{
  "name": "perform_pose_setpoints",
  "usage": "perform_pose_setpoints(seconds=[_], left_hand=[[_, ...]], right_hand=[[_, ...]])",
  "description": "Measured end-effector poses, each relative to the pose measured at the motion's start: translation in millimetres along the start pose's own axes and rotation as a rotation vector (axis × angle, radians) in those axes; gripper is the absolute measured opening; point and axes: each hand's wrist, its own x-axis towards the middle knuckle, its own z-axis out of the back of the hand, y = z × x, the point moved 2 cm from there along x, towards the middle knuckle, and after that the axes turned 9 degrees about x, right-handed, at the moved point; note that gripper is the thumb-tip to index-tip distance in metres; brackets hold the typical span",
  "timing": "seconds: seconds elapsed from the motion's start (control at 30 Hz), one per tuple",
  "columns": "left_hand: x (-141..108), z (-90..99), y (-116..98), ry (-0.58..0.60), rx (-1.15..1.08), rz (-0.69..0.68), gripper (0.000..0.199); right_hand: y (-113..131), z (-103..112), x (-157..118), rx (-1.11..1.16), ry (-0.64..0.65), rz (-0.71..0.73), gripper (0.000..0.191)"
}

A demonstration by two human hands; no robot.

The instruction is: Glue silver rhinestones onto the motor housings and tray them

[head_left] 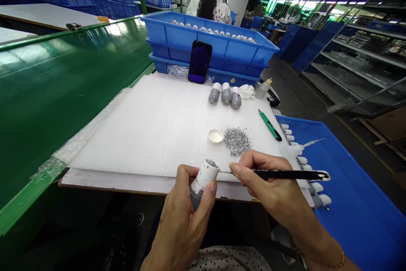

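Observation:
My left hand (187, 207) is closed around a white-and-grey cylindrical part (207, 173), its open end tilted up. In my right hand (269, 182) is a slim black-handled tool (292, 174), held like a pen. Its thin tip touches or nearly touches the side of the part near the rim; I cannot tell which. Beyond my hands lies a pile of small silvery pieces (237, 140), with a small round cream-coloured dish (215, 136) beside it. Three similar grey-and-white parts (226, 94) stand farther back on the white foam sheet (142, 127).
A green cutter knife (269, 125) lies to the right, near a squeeze bottle (263, 89). A phone (199, 62) leans on stacked blue crates (209, 51). A blue bin (358, 203) holding more parts is at right, a green conveyor (69, 80) at left. A person (212, 4) sits beyond.

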Motion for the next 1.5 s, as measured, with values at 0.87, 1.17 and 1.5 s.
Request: perform_pose_setpoints(seconds=[0.87, 1.17, 1.5], left_hand=[[7, 2.5, 6, -0.334, 0.411, -0.208, 0.026], [8, 4.5, 10, -0.386, 0.429, -0.295, 0.024], [9, 4.6, 12, -0.345, 0.399, -0.261, 0.024]], right_hand=[[-3, -15, -3, -0.049, -0.076, 0.107, 0.035], [-5, -15, -3, -0.102, -0.073, 0.108, 0.035], [-11, -19, -5, -0.073, -0.079, 0.166, 0.034]])
